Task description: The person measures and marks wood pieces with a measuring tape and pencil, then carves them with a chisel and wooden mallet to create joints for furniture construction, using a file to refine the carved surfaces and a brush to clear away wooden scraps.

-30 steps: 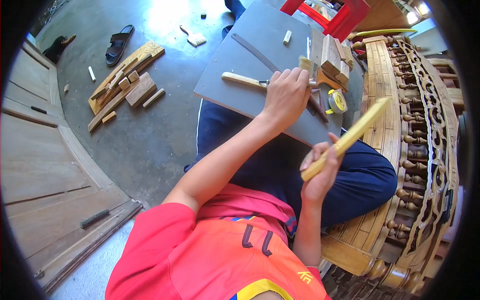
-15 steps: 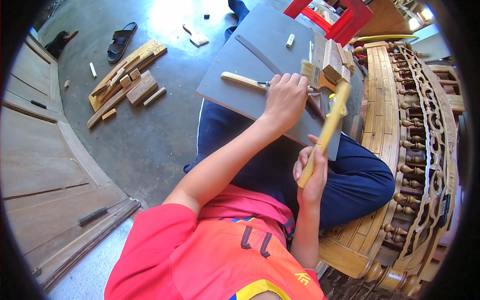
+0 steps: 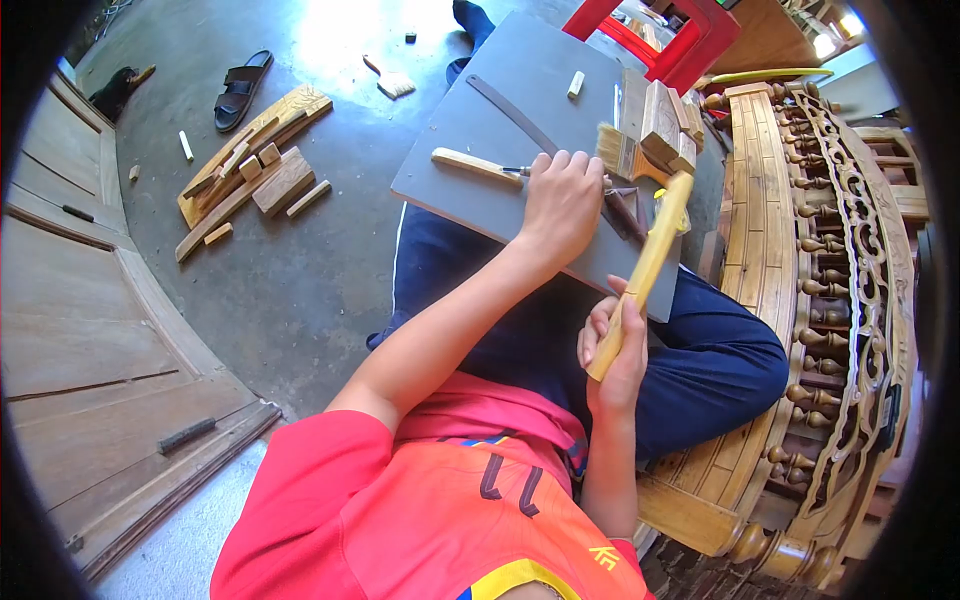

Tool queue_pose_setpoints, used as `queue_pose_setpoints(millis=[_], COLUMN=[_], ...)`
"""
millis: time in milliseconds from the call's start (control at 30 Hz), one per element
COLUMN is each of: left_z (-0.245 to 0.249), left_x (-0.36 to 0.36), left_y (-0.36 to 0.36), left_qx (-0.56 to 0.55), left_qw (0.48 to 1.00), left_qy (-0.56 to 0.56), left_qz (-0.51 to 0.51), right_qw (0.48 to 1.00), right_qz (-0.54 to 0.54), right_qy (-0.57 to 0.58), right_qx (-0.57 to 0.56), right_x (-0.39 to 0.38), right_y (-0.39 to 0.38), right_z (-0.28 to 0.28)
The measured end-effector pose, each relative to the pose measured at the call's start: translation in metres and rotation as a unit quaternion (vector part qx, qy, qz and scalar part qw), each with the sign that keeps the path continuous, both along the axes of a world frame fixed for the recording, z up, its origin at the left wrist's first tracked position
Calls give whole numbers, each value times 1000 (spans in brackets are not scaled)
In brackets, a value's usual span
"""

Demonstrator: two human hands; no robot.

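Note:
My left hand (image 3: 562,203) is closed in a fist, low over the grey board (image 3: 440,185) across my lap. From its left side juts a wooden-handled tool (image 3: 475,165) with a thin metal shank; the rest of the tool is hidden by the hand. My right hand (image 3: 617,345) wraps round the lower end of a long yellowish wooden stick (image 3: 650,260), whose far end rises toward the board's right side. A flat brush (image 3: 617,150) and a dark strip of wood (image 3: 622,212) lie just right of my left hand.
A metal ruler (image 3: 512,115) and a white block (image 3: 576,84) lie on the board, with wood blocks (image 3: 662,125) at its right. Wood offcuts (image 3: 285,180), a sandal (image 3: 243,90) and another brush (image 3: 390,78) are on the floor. A carved wooden railing (image 3: 825,270) stands at right.
My left hand and the wooden-handled tool have shifted slightly left. The stick in my right hand has moved slightly left, its far end a little lower.

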State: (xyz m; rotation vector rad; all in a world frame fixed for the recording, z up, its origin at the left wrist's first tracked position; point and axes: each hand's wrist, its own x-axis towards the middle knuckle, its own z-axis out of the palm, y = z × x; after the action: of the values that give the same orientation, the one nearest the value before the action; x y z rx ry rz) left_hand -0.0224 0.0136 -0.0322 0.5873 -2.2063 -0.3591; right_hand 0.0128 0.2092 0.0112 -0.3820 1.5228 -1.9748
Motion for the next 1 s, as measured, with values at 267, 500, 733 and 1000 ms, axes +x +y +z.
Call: queue_pose_setpoints(millis=[267,500,733,1000], left_z=[0,6,5,14], left_x=[-2,1,0,3], left_y=[3,3,3,2], left_qx=[-21,-20,-3,8], left_qw=[1000,997,997,998], left_qy=[0,75,76,69], left_qz=[8,-31,-10,-6], right_qw=[998,997,998,986], right_qz=[51,59,46,120], right_qy=[28,34,42,42], right_qx=[25,26,16,105], right_x=[-13,-15,-14,-15], right_y=[8,9,6,15], right_z=[9,9,12,8])
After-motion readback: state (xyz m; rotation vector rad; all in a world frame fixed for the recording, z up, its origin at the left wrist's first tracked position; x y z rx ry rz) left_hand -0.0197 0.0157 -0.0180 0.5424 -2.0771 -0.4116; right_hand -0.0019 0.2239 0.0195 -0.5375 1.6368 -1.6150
